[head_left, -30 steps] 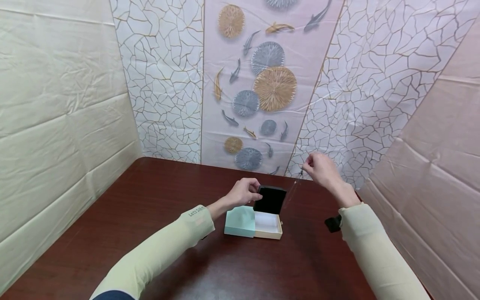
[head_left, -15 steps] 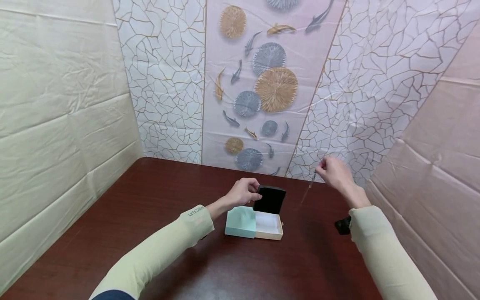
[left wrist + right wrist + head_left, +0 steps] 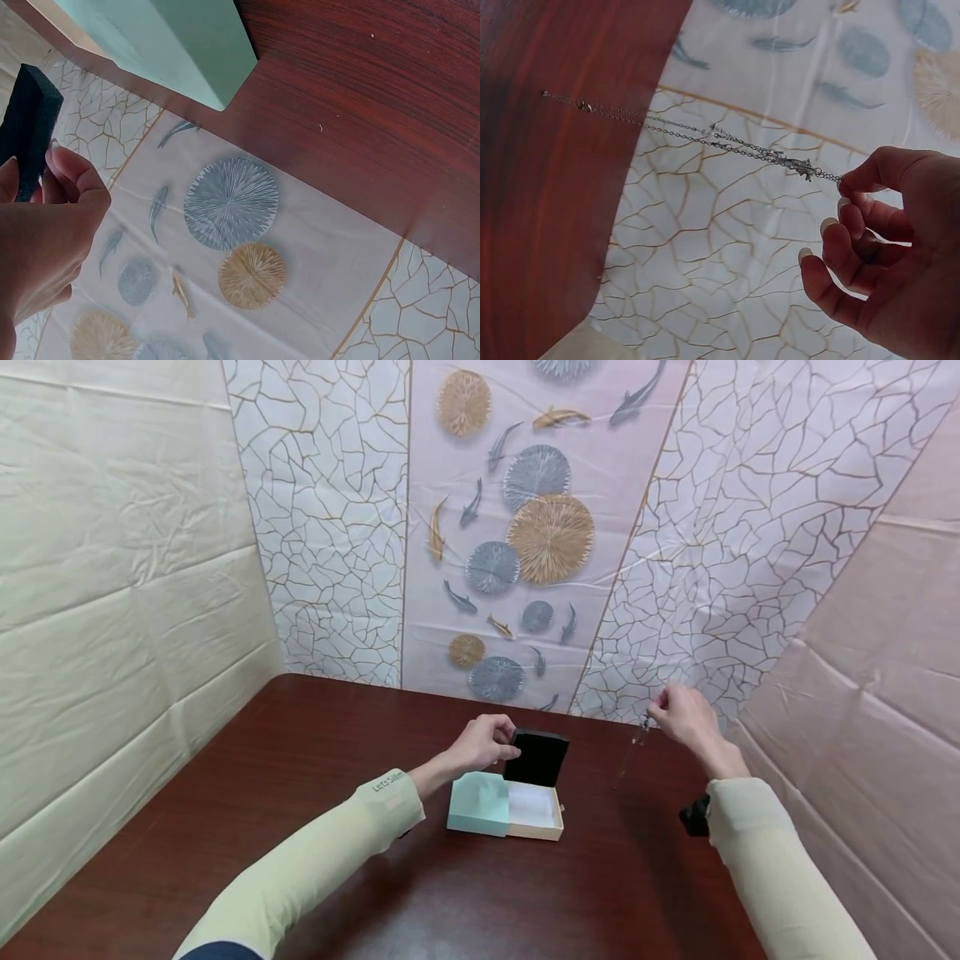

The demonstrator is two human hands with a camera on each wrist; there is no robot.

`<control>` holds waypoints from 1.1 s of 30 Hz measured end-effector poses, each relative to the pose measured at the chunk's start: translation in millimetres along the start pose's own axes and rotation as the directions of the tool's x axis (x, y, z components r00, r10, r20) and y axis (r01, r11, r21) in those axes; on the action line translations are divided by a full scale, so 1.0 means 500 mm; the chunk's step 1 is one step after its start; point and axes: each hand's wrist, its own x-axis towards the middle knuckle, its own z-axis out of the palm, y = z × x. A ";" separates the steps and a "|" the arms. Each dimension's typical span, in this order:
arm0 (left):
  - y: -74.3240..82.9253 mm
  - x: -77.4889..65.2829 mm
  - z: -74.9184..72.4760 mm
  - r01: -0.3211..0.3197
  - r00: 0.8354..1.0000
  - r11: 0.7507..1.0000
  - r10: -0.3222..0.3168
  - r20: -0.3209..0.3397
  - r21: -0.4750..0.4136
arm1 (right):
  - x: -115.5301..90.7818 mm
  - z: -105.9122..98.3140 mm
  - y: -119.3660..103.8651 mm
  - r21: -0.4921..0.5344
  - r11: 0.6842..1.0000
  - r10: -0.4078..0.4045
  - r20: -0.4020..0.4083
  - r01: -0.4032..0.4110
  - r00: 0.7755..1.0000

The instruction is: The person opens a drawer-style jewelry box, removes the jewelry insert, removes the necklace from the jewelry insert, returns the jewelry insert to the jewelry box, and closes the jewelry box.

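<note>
My left hand (image 3: 483,743) pinches the left edge of a black foam pad (image 3: 537,758), holding it upright above the box. In the left wrist view the thumb and fingers grip the dark foam pad (image 3: 28,127) from both sides. Below stands a mint-green box (image 3: 478,804) with its cream drawer (image 3: 535,811) slid out to the right; the drawer's inside is white. Off to the right, my right hand (image 3: 686,718) dangles a thin silver chain necklace (image 3: 637,742). In the right wrist view thumb and index finger pinch one end of the necklace (image 3: 720,142), which has small charms.
The box sits on a dark reddish-brown table (image 3: 360,877). Patterned cloth (image 3: 525,527) hangs behind the table's far edge, and plain cloth walls (image 3: 127,610) stand on the left and right. A dark device (image 3: 694,817) is at my right wrist.
My right hand has moved right and slightly down, carrying the hanging necklace away from the box. The left hand and the foam pad have stayed nearly still.
</note>
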 end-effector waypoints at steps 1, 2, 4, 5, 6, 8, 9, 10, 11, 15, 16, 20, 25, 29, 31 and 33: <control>0.000 0.000 0.000 0.001 1.000 1.000 -0.001 0.001 -0.001 | 0.000 0.004 0.005 0.001 1.000 0.001 -0.003 -0.001 1.000; 0.000 0.000 0.000 0.002 1.000 1.000 -0.002 0.003 -0.002 | -0.001 0.008 0.009 0.001 1.000 -0.002 -0.007 0.002 1.000; 0.000 0.001 0.001 0.004 1.000 1.000 -0.004 0.005 0.000 | -0.002 0.016 0.018 0.002 1.000 0.006 -0.004 -0.006 1.000; -0.001 0.002 0.002 0.003 1.000 1.000 -0.003 0.005 0.000 | -0.003 0.020 0.022 0.003 1.000 0.008 -0.005 -0.008 1.000; -0.001 0.003 0.003 0.003 1.000 1.000 -0.003 0.005 0.001 | -0.004 0.024 0.027 0.004 1.000 0.011 -0.006 -0.011 1.000; -0.001 0.003 0.003 0.002 1.000 1.000 -0.002 0.006 0.001 | -0.007 0.033 0.035 0.003 1.000 0.025 0.003 -0.025 1.000; -0.001 0.004 0.003 0.003 1.000 1.000 -0.003 0.005 -0.001 | -0.008 0.039 0.038 0.001 1.000 0.030 0.007 -0.030 1.000; -0.001 0.003 0.003 0.006 1.000 1.000 -0.006 0.005 -0.003 | -0.009 0.045 0.041 -0.001 1.000 0.029 0.010 -0.029 1.000; -0.001 0.003 0.003 0.011 1.000 1.000 -0.011 0.005 -0.004 | -0.010 0.051 0.044 -0.002 1.000 0.027 0.014 -0.027 1.000; 0.001 -0.002 0.000 0.029 1.000 0.999 -0.029 0.001 -0.015 | -0.013 0.080 0.050 0.005 1.000 0.021 0.047 -0.021 0.999; 0.001 -0.003 0.001 0.034 0.999 0.999 -0.034 0.001 -0.017 | -0.013 0.086 0.052 0.008 1.000 0.028 0.057 -0.028 0.998; -0.002 -0.003 0.001 0.032 0.999 0.999 -0.032 0.005 -0.019 | -0.014 0.108 0.060 0.014 0.998 0.065 0.090 -0.067 0.994; -0.005 0.000 0.001 0.023 1.000 1.000 -0.023 0.004 -0.020 | -0.017 0.125 0.066 0.030 0.996 0.084 0.124 -0.088 0.989; -0.005 -0.001 0.001 0.027 1.000 0.999 -0.027 0.004 -0.030 | -0.023 0.145 0.069 0.055 0.994 0.091 0.146 -0.100 0.985; -0.006 -0.001 0.002 0.027 1.000 0.999 -0.027 0.005 -0.031 | -0.027 0.158 0.073 0.062 0.992 0.103 0.155 -0.114 0.982; -0.006 -0.001 0.003 0.030 1.000 0.999 -0.030 0.006 -0.031 | -0.031 0.172 0.079 0.063 0.990 0.113 0.165 -0.125 0.980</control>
